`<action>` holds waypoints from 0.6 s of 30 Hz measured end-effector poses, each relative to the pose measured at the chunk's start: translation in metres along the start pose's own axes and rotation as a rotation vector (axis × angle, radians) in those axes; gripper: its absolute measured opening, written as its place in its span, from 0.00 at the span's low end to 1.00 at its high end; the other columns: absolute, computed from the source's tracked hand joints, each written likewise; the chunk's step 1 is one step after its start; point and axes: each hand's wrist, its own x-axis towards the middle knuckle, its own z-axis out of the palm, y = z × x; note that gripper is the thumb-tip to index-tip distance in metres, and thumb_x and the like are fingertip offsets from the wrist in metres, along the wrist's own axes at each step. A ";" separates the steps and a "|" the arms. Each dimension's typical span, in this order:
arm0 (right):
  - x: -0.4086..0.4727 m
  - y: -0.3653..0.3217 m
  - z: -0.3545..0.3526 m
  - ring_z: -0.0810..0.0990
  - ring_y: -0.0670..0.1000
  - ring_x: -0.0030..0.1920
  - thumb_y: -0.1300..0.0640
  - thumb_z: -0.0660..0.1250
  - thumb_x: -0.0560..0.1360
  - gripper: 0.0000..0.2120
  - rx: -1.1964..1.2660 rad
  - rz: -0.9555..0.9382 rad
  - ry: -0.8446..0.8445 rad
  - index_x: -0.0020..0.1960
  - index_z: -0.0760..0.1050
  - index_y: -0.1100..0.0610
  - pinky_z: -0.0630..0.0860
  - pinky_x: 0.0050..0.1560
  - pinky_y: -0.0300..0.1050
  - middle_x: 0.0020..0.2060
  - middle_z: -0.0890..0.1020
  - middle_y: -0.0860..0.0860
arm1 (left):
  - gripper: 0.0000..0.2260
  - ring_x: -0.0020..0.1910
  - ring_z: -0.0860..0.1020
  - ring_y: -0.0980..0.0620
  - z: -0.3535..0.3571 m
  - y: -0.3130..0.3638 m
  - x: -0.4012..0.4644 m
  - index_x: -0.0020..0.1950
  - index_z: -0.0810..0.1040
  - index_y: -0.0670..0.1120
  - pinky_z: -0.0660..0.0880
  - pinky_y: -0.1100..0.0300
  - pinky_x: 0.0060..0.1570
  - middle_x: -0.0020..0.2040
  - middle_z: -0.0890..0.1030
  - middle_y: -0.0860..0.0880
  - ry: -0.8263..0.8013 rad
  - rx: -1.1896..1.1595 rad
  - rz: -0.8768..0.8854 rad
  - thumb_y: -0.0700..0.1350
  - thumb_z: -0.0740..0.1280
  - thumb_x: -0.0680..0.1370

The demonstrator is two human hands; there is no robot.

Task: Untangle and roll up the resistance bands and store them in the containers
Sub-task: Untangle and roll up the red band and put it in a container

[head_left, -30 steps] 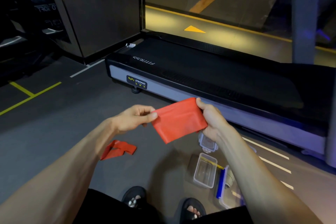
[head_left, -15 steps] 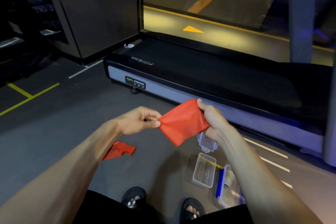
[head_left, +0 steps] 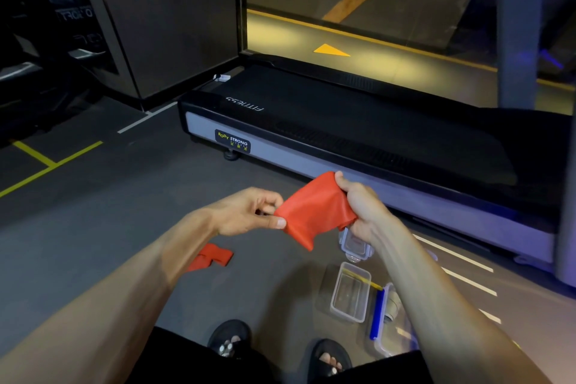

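Observation:
I hold a red resistance band (head_left: 314, 212) in the air above the floor. My left hand (head_left: 249, 212) pinches its left end between thumb and fingers. My right hand (head_left: 361, 206) grips its bunched right end. A second red band (head_left: 213, 257) lies folded on the grey floor under my left forearm. Three clear plastic containers sit on the floor below my right arm: a small one (head_left: 355, 245), an open rectangular one (head_left: 350, 291), and one with a blue clip (head_left: 381, 318) partly hidden by my forearm.
A black treadmill (head_left: 374, 134) lies across the floor just beyond my hands. My sandalled feet (head_left: 230, 340) are at the bottom edge. Yellow and white lines mark the grey floor (head_left: 109, 212). A dark wall panel stands at the back left.
The band was stretched flat between my hands; my hands have come closer together and the band now hangs slack and bunched, gathered into my right hand.

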 end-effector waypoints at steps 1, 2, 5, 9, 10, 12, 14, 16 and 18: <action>-0.001 0.000 0.001 0.80 0.55 0.38 0.43 0.67 0.82 0.22 -0.001 -0.001 -0.002 0.63 0.77 0.61 0.73 0.38 0.49 0.39 0.81 0.56 | 0.04 0.40 0.75 0.57 0.001 0.002 -0.001 0.46 0.81 0.46 0.71 0.63 0.46 0.40 0.83 0.54 0.006 0.029 0.018 0.44 0.73 0.78; -0.001 0.000 0.001 0.80 0.55 0.39 0.43 0.67 0.82 0.21 -0.001 -0.002 -0.006 0.62 0.77 0.61 0.73 0.38 0.49 0.41 0.81 0.57 | 0.04 0.38 0.73 0.55 0.000 0.002 -0.001 0.43 0.82 0.49 0.70 0.62 0.43 0.37 0.81 0.54 0.029 0.067 0.040 0.45 0.74 0.77; -0.001 0.001 0.001 0.79 0.54 0.37 0.44 0.67 0.82 0.21 0.001 -0.003 -0.010 0.62 0.76 0.61 0.71 0.33 0.46 0.39 0.79 0.56 | 0.04 0.39 0.71 0.45 -0.001 -0.002 0.002 0.41 0.84 0.53 0.69 0.56 0.44 0.38 0.79 0.42 0.064 0.119 0.083 0.49 0.74 0.77; -0.001 0.000 0.002 0.79 0.53 0.36 0.44 0.66 0.82 0.19 -0.003 0.000 -0.004 0.59 0.76 0.60 0.70 0.34 0.46 0.40 0.80 0.57 | 0.07 0.48 0.80 0.60 0.004 0.000 0.002 0.49 0.84 0.46 0.74 0.63 0.58 0.45 0.85 0.55 -0.012 -0.030 0.044 0.40 0.67 0.82; -0.001 0.001 0.002 0.80 0.54 0.37 0.43 0.66 0.82 0.19 0.001 0.000 -0.004 0.58 0.76 0.60 0.71 0.36 0.46 0.41 0.80 0.57 | 0.07 0.50 0.80 0.59 0.005 0.000 0.003 0.52 0.83 0.45 0.74 0.62 0.59 0.47 0.85 0.55 -0.033 -0.029 0.036 0.40 0.66 0.83; -0.003 0.000 0.002 0.81 0.54 0.37 0.44 0.66 0.83 0.18 -0.004 -0.001 -0.013 0.58 0.76 0.60 0.74 0.36 0.46 0.40 0.81 0.57 | 0.05 0.48 0.77 0.58 0.006 -0.004 0.004 0.52 0.80 0.48 0.71 0.59 0.57 0.46 0.82 0.54 -0.070 -0.029 0.029 0.44 0.65 0.83; -0.001 0.002 0.002 0.82 0.56 0.43 0.45 0.65 0.83 0.19 -0.002 -0.011 -0.019 0.59 0.77 0.61 0.77 0.44 0.50 0.44 0.84 0.59 | 0.07 0.46 0.73 0.56 0.006 -0.007 0.004 0.49 0.77 0.46 0.68 0.56 0.54 0.43 0.78 0.53 -0.073 -0.020 0.018 0.48 0.63 0.82; -0.002 0.002 0.001 0.82 0.56 0.45 0.46 0.65 0.83 0.17 -0.019 -0.018 -0.019 0.57 0.78 0.61 0.75 0.48 0.52 0.46 0.84 0.59 | 0.11 0.46 0.71 0.54 0.006 -0.009 0.004 0.49 0.76 0.39 0.68 0.57 0.53 0.44 0.76 0.50 -0.085 -0.023 0.021 0.46 0.63 0.83; -0.003 0.001 0.001 0.83 0.56 0.45 0.47 0.65 0.84 0.15 -0.034 -0.021 -0.029 0.55 0.78 0.60 0.77 0.46 0.51 0.45 0.85 0.57 | 0.10 0.45 0.71 0.54 0.004 -0.010 0.003 0.48 0.77 0.38 0.68 0.60 0.50 0.43 0.75 0.49 -0.094 -0.028 0.028 0.44 0.64 0.83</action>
